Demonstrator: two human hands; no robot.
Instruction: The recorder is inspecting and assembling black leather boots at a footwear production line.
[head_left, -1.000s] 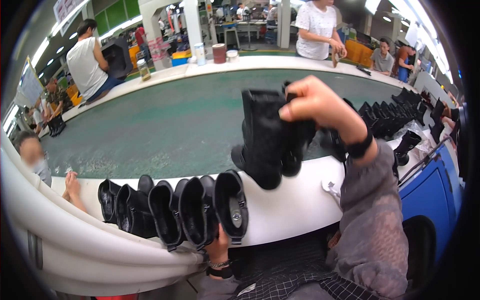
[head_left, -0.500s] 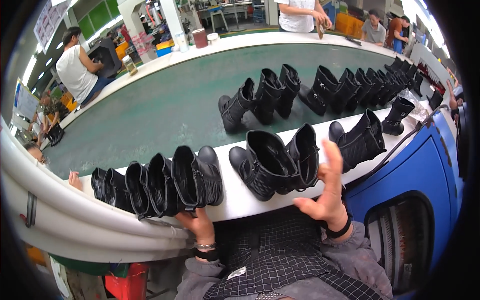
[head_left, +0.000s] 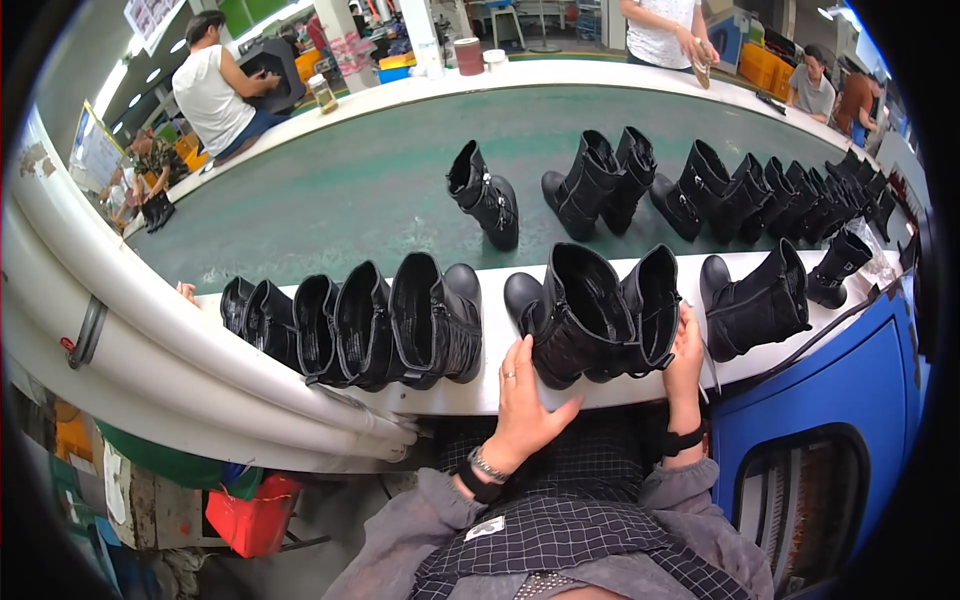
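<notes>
A pair of black quilted boots stands upright on the white ledge in front of me: a left boot (head_left: 575,330) and a right boot (head_left: 648,310), their open tops tilted toward me. My left hand (head_left: 522,405) has its fingers stretched up against the lower side of the left boot, thumb spread away. My right hand (head_left: 686,355) lies along the outer side of the right boot, fingers extended upward and its thumb hidden. A thin pale strip (head_left: 712,372) shows beside my right wrist; I cannot make out what it is.
Several black boots (head_left: 435,325) line the ledge at left; another boot (head_left: 755,305) stands at right. More boots (head_left: 590,190) stand on the green surface (head_left: 330,200) beyond. A blue machine (head_left: 820,370) borders the right, white pipes (head_left: 200,330) the left. Other people work across.
My left hand has moved right from the left row to the pair. My raised right hand has come down beside the right boot. The view has shifted left. One far boot now stands apart, toe rightward.
</notes>
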